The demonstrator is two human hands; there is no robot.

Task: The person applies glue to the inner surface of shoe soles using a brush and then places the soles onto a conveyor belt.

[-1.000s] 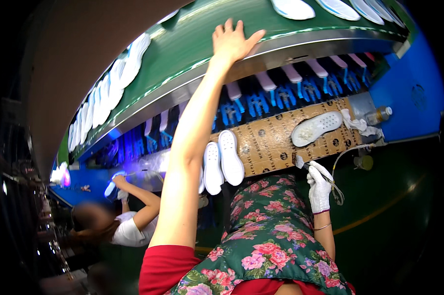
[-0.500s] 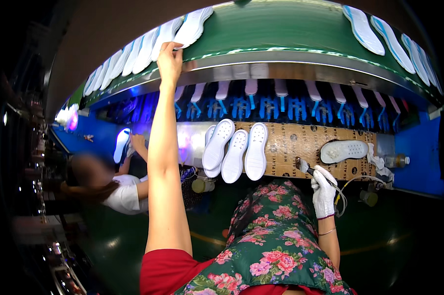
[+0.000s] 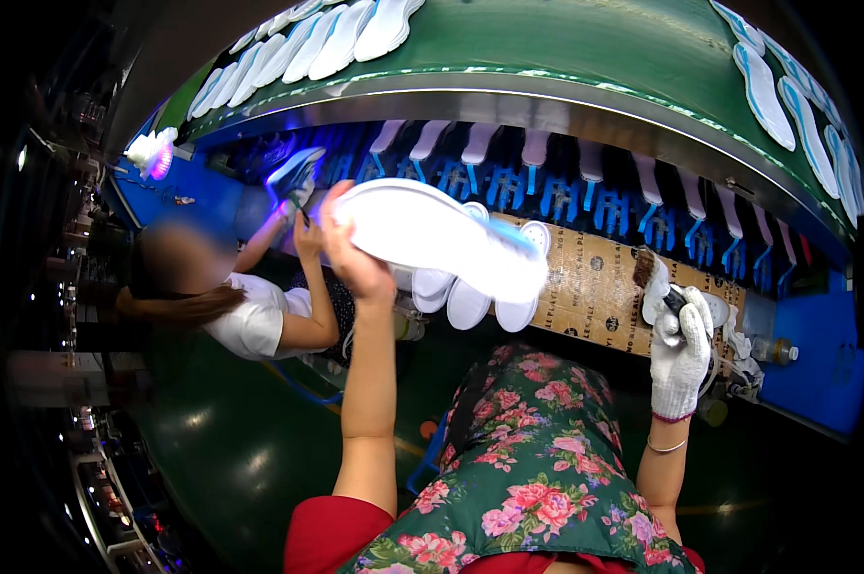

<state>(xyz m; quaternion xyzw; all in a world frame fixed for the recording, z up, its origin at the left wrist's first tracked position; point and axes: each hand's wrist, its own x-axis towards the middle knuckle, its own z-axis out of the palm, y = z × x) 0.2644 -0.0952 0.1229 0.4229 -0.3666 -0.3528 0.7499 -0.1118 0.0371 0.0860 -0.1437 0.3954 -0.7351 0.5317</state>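
Observation:
My bare left hand point(image 3: 354, 256) is closed around one end of a white shoe sole point(image 3: 422, 230) with a pale blue edge, raised over the bench. Behind it several white soles point(image 3: 467, 304) lie side by side, partly hidden by the raised one. In a white knitted glove, my right hand point(image 3: 681, 359) grips a brush point(image 3: 654, 277) with dark bristles pointing up and away from me. Beyond the brush sits a whitish sole-shaped piece point(image 3: 709, 308), largely covered by the brush and glove.
Cardboard point(image 3: 595, 287) covers the bench. Behind it runs a rack of pink sole-shaped forms on blue holders point(image 3: 534, 148). Above is a green conveyor point(image 3: 547, 43) carrying white soles at both ends. A co-worker point(image 3: 269, 311) handles a shoe at left. A bottle point(image 3: 775, 346) stands at right.
My left hand has come down from the conveyor with a sole and now holds it over the bench. My right hand has lifted the brush higher and moved right. The view has shifted.

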